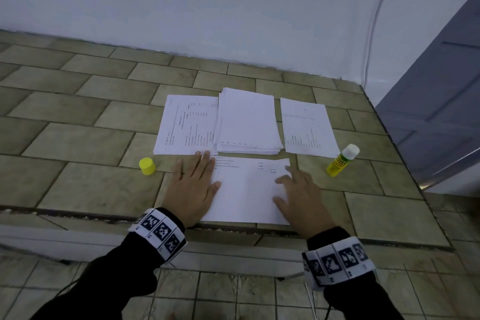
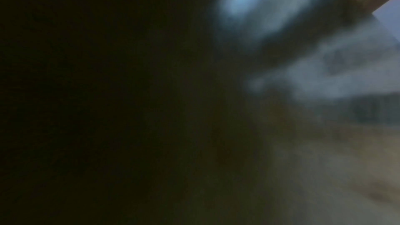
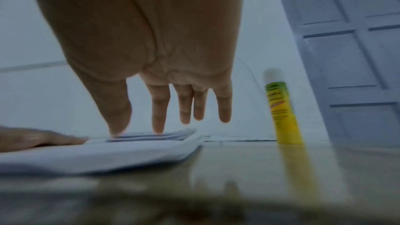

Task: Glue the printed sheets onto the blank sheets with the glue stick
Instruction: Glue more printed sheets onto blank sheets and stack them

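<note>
the yellow cap (image 1: 147, 166) sits on the counter (image 1: 78, 184) just left of my left hand (image 1: 191, 189). that grip is flat and holds nothing — palm pressing the left edge of the sheet in front of me (image 1: 246, 195), fingertips reaching the printed sheet (image 1: 185, 125) beyond. the middle stack of blank sheets (image 1: 248, 122) lies past the near edge of my work. to do this well, i judge i should smooth from the centre outward, both palms even, so no bubble or skew sets in. my right hand (image 1: 298, 195) is spread loose too, fingertips on the sheet's right side, gripping nothing. another printed page (image 1: 309, 130) lies beyond it — the glue stick (image 1: 342, 161) stands uncapped just right, near but untouched.
</note>
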Demonstrator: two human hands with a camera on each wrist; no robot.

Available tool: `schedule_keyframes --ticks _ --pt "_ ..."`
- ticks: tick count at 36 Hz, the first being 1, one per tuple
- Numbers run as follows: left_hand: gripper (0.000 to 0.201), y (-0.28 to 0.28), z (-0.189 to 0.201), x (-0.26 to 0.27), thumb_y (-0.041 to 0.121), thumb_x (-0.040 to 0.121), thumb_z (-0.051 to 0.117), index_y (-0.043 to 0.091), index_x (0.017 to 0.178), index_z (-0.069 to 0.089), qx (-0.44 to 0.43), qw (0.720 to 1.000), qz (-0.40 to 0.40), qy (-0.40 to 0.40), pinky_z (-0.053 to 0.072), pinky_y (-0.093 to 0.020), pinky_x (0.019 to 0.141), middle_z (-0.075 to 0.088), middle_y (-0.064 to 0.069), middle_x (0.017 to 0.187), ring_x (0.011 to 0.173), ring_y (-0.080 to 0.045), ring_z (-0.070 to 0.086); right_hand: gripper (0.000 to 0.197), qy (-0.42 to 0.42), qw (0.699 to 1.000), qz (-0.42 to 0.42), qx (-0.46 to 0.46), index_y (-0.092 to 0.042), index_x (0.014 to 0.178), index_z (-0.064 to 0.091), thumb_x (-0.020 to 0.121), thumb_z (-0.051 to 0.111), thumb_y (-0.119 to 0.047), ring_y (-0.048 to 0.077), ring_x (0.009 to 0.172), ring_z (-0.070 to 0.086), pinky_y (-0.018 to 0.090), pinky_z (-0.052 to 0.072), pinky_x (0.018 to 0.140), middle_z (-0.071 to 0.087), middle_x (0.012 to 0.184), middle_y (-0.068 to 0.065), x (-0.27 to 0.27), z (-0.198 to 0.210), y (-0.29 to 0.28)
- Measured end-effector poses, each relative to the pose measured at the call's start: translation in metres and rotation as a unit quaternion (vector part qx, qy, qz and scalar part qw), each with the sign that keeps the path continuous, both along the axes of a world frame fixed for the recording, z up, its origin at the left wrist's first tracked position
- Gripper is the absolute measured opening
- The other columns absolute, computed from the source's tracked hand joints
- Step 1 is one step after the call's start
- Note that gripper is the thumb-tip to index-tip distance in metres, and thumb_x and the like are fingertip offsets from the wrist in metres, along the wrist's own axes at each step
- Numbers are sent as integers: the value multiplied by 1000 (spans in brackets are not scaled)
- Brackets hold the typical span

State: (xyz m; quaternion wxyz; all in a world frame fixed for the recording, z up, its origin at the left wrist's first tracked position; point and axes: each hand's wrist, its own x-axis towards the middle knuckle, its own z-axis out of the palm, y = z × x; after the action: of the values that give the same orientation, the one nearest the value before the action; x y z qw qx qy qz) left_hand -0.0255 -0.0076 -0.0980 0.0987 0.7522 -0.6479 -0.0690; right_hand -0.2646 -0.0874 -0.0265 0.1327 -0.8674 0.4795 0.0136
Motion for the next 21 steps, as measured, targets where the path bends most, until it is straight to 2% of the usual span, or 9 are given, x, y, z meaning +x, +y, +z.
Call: schedule_keyframes --ticks 3,6,9,12,15,18,21 --pt "85 -1 -2 -1 58 96 -11 9 151 31 -8 1000 -4 -1 14 -54 116 25 -5 160 148 -26 21 60 -11 999 33 32 -20 151 22 100 27 -52 17 149 -5 43 -1 120 -1 163 0 28 -9 13" --pt "78 0 -3 -1 53 100 -2 7 147 41 -19 1000 -5 -12 26 -58 112 37 -8 155 143 -28 33 85 -24 996 76 40 -20 155 6 85 -6 -68 13 148 -13 45 -9 117 -10 162 -2 61 -24 24" --pt "67 -1 -2 -1 44 103 11 5 140 51 -37 999 -17 -28 36 -62 105 46 -11 148 137 -32 44 82 -47 993 98 34 -17 155 4 89 -4 -64 10 148 -10 50 -8 119 -5 162 -3 85 -37 24" --pt "60 -1 0 -2 38 95 28 4 136 56 -45 998 -25 -40 41 -64 101 50 -13 145 133 -33 48 99 -40 993 107 8 -15 155 6 75 -23 -66 10 149 -5 50 -11 118 2 163 -2 96 -45 19" --pt "62 -1 -1 -2 41 96 26 4 138 54 -42 998 -21 -50 40 -62 102 48 -12 146 134 -32 47 107 -36 995 92 -26 -15 154 11 71 -32 -66 11 149 0 51 -12 115 8 162 -1 92 -53 14" --pt "68 -2 -2 -2 47 102 13 4 141 49 -36 998 -10 -43 38 -61 105 46 -11 149 137 -31 44 109 -18 998 39 -46 -14 155 9 70 -37 -65 10 149 0 53 -12 115 5 162 -2 75 -57 6" --pt "64 -2 -3 -2 44 99 22 3 141 49 -39 998 -10 -42 38 -62 105 46 -12 148 136 -32 44 104 5 998 -26 -60 -15 155 7 74 -34 -65 9 149 0 55 -9 116 3 163 -4 50 -58 -4"
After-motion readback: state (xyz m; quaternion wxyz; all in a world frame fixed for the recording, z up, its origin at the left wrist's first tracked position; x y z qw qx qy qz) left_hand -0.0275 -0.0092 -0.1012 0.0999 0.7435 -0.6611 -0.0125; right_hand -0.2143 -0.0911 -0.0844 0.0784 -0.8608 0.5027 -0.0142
